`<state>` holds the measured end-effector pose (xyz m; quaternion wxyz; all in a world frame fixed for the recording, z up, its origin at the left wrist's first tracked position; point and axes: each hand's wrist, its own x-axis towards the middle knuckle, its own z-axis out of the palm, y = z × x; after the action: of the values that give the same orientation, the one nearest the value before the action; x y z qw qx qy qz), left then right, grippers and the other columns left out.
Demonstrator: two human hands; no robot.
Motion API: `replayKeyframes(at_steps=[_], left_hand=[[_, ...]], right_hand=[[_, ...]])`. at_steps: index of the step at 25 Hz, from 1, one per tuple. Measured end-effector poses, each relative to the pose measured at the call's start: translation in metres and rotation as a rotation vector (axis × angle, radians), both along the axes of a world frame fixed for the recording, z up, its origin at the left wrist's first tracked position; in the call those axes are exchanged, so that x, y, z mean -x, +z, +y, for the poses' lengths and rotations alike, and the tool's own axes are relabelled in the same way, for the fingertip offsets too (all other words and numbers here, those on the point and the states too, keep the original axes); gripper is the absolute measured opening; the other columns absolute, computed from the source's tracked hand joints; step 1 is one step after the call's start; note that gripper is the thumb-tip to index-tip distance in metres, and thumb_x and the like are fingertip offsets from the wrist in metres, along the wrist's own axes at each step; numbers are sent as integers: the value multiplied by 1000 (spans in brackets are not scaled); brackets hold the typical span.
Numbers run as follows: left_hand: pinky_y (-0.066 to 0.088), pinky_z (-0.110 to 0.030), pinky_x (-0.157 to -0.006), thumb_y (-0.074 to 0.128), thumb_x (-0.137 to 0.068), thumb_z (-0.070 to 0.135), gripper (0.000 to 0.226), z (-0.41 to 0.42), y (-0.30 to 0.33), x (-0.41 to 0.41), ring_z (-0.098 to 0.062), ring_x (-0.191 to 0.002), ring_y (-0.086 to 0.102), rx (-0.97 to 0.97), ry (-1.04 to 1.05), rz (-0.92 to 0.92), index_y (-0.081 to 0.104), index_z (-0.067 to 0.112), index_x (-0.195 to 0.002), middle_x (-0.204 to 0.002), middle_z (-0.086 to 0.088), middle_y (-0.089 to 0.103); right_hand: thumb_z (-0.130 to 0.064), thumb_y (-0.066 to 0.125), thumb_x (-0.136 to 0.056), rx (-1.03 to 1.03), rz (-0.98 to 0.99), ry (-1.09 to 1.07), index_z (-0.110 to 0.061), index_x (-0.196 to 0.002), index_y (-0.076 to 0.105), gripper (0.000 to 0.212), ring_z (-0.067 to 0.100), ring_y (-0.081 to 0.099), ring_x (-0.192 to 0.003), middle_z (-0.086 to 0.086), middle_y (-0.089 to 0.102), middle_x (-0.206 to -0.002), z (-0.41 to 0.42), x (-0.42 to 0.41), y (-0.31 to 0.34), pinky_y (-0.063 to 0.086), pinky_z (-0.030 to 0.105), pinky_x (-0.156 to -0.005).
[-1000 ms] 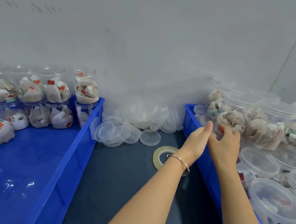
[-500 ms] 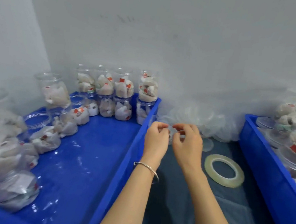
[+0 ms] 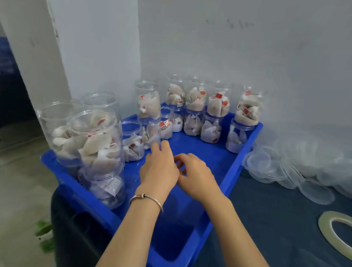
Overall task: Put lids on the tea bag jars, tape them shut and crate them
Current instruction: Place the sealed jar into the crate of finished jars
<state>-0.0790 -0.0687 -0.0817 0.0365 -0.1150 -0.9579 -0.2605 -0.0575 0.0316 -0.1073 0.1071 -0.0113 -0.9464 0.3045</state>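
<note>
Both the left hand (image 3: 158, 168) and right hand (image 3: 196, 176) are hovering over the blue crate (image 3: 237, 163), fingers loosely curled, pinching nothing visible.

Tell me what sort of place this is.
Likely a small packing workroom, not a home kitchen. A blue plastic crate holds many stacked clear plastic jars of tea bags, loose clear round lids are heaped by the wall, and a roll of clear tape lies ready.
</note>
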Motion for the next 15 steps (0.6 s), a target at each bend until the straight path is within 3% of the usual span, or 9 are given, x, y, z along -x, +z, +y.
replayKeyframes(at_steps=[2,5,8,10,12,13,15], left_hand=[[45,-35,-77,50,-95,13,39,-3,4,-1,-26,-113,51,-73,-6,116,39,11,-133,-139,-8,38],[45,-33,-66,53,-91,8,43,-15,18,-12,-27,-104,61,-252,16,496,44,16,-132,-140,-3,41],[41,-25,-52,59,-86,9,61,-49,43,-20,-32,-93,65,-369,245,785,33,24,-139,-151,-2,28],[38,-25,-57,64,-85,15,67,-75,50,-15,-38,-96,62,-299,430,736,28,24,-141,-154,-7,22],[44,-50,-72,63,-90,26,64,-91,52,-5,-49,-110,51,-195,555,444,28,13,-142,-149,-16,28],[42,-56,-80,60,-92,32,60,-94,54,-3,-50,-115,47,-135,568,326,33,8,-140,-144,-19,34],[42,-53,-85,57,-93,37,47,-95,54,1,-46,-114,48,-41,514,272,49,8,-130,-135,-18,41]], right_hand=[[-23,49,-92,-18,-15,21,-23,-115,56,24,20,57,-90,-3,54,-108,-3,2,4,50,40,-80],[-24,48,-93,-27,-21,33,-23,-116,55,24,21,57,-92,-4,53,-111,-2,3,8,50,38,-79],[-24,44,-95,-17,-44,59,-25,-126,52,32,21,57,-98,-5,51,-116,-2,2,9,50,38,-83],[-24,44,-95,-11,-45,75,-24,-128,51,34,21,56,-101,-5,51,-118,-4,2,10,50,40,-85],[-25,45,-95,-24,-47,98,-24,-131,49,35,21,55,-103,-4,50,-122,-10,5,11,49,39,-85],[-26,45,-96,-28,-50,114,-24,-132,47,37,21,55,-104,-3,49,-124,-13,7,11,49,38,-85],[-28,47,-95,-29,-45,152,-25,-137,41,42,20,53,-108,-3,46,-128,-22,10,11,48,38,-86]])
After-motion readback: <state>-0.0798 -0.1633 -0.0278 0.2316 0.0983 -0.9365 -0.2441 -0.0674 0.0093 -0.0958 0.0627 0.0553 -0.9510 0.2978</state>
